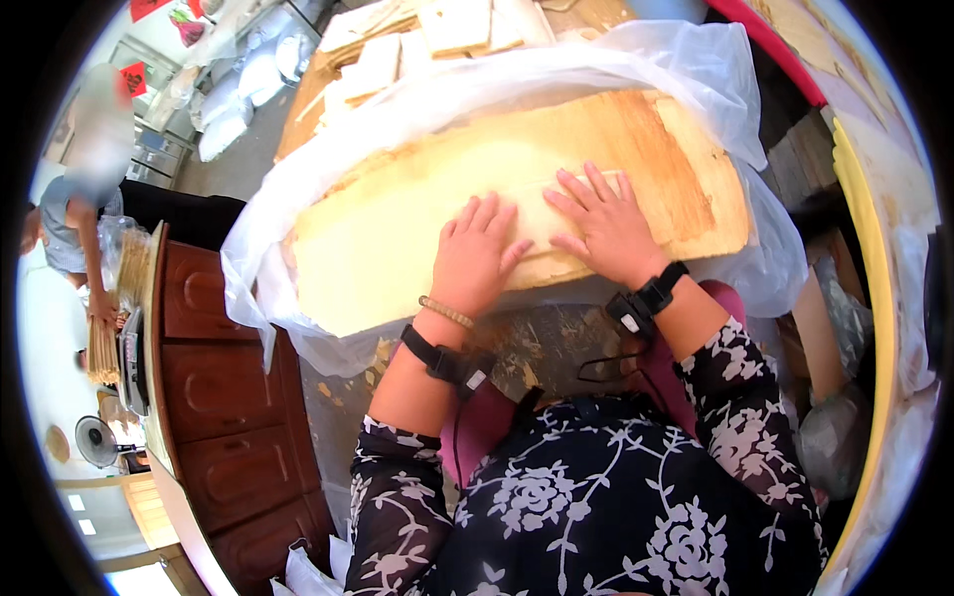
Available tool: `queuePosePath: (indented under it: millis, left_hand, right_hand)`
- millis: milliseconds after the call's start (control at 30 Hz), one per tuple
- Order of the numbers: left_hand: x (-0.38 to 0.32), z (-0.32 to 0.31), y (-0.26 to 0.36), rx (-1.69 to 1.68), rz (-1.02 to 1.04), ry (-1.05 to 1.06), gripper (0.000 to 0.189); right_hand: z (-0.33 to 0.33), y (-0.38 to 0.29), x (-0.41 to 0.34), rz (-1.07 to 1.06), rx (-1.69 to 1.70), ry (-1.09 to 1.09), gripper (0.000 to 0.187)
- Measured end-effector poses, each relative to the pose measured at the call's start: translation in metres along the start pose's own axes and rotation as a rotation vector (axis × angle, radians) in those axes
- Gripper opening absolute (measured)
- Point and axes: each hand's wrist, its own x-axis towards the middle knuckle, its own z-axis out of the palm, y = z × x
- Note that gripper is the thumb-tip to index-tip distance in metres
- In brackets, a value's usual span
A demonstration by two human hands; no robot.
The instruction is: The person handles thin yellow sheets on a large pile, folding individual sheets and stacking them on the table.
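In front of me lies a long wooden board (626, 141), its surface pale yellow with a browner patch toward the right. My left hand (475, 257) rests palm down near the board's middle, fingers spread a little. To its right, my right hand (607, 227) is also flat, with its fingers apart. Between and beneath the hands is a pale flat piece (535, 223); glare hides its outline and I cannot tell its material. Neither hand grips anything. Translucent plastic sheeting (253, 246) surrounds the board and shows beyond its far edge and both ends.
Several pale flat slabs (455, 30) lie beyond the sheeting. At left stands a dark red wooden cabinet (223, 357); behind it a person (74, 216) holds a bundle of thin sticks (103, 343). A fan (95, 439) is farther left. A yellow edge (868, 298) borders the right.
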Motion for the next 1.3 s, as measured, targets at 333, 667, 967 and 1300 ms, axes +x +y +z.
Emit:
queuePosePath:
  millis: [333, 667, 967, 1300]
  left_hand:
    - [0.046, -0.037, -0.046, -0.044, -0.013, -0.198, 0.043]
    - [0.043, -0.037, -0.045, -0.598, -0.198, -0.435, 0.034]
    - [0.044, -0.083, -0.080, -0.915, -0.341, -0.317, 0.039]
    - [0.166, -0.130, -0.217, -1.221, -0.507, 0.325, 0.042]
  right_hand:
    - [-0.012, 0.005, -0.003, 0.077, 0.328, -0.006, 0.062]
    - [-0.017, 0.039, -0.026, 0.273, 0.708, 0.309, 0.055]
    - [-0.022, 0.025, -0.022, 0.279, 0.346, 0.158, 0.062]
    - [-0.032, 0.021, -0.020, 0.267, 0.217, -0.031, 0.064]
